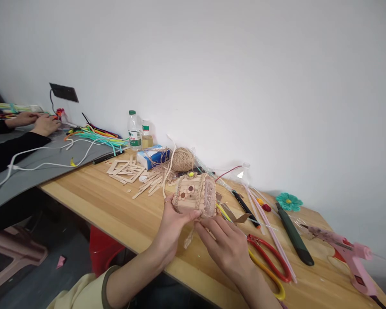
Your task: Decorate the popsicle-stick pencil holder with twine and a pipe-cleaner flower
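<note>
A small barrel-shaped craft piece (189, 199), made of wooden craft sticks and trimmed with braided twine and brown dots, is held on its side above the table. My left hand (175, 223) grips it from the left and below, thumb along its lower edge. At its lower right, my right hand (225, 242) has bent fingers close against the rim; what they pinch, if anything, is hidden. Below the piece hangs a short pale braided end (188, 239). Scissors (273, 262) with red and yellow handles lie beside my right hand.
Behind the piece are a twine ball (183, 159), loose craft sticks (125, 171), a tissue pack (152, 156) and a bottle (134, 131). At right lie a green cutter (294, 236) and a pink glue gun (347, 253). A co-worker's hands (46, 124) are far left.
</note>
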Action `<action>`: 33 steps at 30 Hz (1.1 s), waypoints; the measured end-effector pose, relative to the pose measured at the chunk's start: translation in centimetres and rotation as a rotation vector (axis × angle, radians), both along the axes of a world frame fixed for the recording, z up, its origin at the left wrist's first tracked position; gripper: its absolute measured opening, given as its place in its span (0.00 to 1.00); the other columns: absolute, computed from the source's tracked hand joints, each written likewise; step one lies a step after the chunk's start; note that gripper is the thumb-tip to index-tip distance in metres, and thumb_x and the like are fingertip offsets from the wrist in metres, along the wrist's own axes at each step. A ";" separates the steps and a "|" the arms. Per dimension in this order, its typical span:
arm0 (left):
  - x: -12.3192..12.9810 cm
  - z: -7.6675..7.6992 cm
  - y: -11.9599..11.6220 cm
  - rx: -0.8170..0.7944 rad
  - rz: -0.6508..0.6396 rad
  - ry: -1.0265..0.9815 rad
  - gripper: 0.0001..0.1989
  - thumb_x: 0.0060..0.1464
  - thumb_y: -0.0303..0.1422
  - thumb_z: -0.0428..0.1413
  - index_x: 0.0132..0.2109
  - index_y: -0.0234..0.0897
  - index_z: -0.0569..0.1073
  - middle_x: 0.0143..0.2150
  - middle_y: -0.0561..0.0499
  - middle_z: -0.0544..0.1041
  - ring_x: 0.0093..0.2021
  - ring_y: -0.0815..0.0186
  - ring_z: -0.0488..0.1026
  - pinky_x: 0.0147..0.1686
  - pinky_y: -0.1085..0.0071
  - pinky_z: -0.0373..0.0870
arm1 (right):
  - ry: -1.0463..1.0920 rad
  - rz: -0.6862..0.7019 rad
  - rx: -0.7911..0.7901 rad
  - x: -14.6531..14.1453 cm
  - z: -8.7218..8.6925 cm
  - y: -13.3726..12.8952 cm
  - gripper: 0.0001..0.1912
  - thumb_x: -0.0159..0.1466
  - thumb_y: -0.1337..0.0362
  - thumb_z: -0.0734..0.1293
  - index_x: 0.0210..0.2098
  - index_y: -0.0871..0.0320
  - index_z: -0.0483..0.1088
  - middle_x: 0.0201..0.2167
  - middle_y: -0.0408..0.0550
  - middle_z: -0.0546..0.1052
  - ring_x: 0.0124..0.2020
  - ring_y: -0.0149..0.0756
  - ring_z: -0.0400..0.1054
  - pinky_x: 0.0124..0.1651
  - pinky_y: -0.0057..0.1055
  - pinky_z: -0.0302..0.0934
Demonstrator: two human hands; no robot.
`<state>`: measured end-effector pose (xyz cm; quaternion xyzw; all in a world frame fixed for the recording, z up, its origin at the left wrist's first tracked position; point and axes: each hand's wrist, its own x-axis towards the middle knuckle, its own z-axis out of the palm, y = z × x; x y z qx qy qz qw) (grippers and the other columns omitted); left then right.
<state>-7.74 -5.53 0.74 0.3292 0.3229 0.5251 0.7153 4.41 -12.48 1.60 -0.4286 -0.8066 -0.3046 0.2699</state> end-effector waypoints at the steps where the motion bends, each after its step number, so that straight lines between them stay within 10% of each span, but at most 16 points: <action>1: 0.0 -0.1 0.1 0.001 0.004 0.011 0.36 0.30 0.23 0.68 0.47 0.38 0.60 0.39 0.49 0.77 0.40 0.65 0.75 0.44 0.68 0.69 | -0.004 0.011 0.001 0.1 0.0 0.0 0.11 0.67 0.73 0.57 0.37 0.63 0.71 0.29 0.49 0.76 0.28 0.35 0.65 0.29 0.32 0.54; 22: -0.4 -1.4 1.7 0.328 -0.120 0.198 0.38 0.36 0.30 0.67 0.50 0.40 0.54 0.48 0.46 0.72 0.48 0.60 0.71 0.50 0.64 0.64 | 0.756 0.008 -0.202 -0.4 -1.2 1.1 0.02 0.62 0.67 0.66 0.34 0.55 0.66 0.30 0.43 0.67 0.29 0.33 0.63 0.28 0.28 0.62; 28: -1.6 -0.3 2.3 0.454 -0.150 0.295 0.38 0.35 0.26 0.67 0.52 0.41 0.56 0.49 0.48 0.71 0.50 0.60 0.70 0.50 0.67 0.63 | 0.714 -0.171 -0.072 0.9 -1.7 1.8 0.46 0.55 0.52 0.71 0.63 0.58 0.44 0.59 0.65 0.52 0.62 0.57 0.46 0.58 0.60 0.48; 33: -2.8 1.5 3.8 0.791 -0.283 0.559 0.36 0.38 0.29 0.66 0.55 0.40 0.59 0.52 0.45 0.69 0.52 0.54 0.66 0.53 0.61 0.61 | 0.774 -0.173 -0.241 0.7 -2.4 2.5 0.56 0.52 0.52 0.72 0.65 0.57 0.32 0.67 0.64 0.36 0.67 0.56 0.32 0.63 0.59 0.38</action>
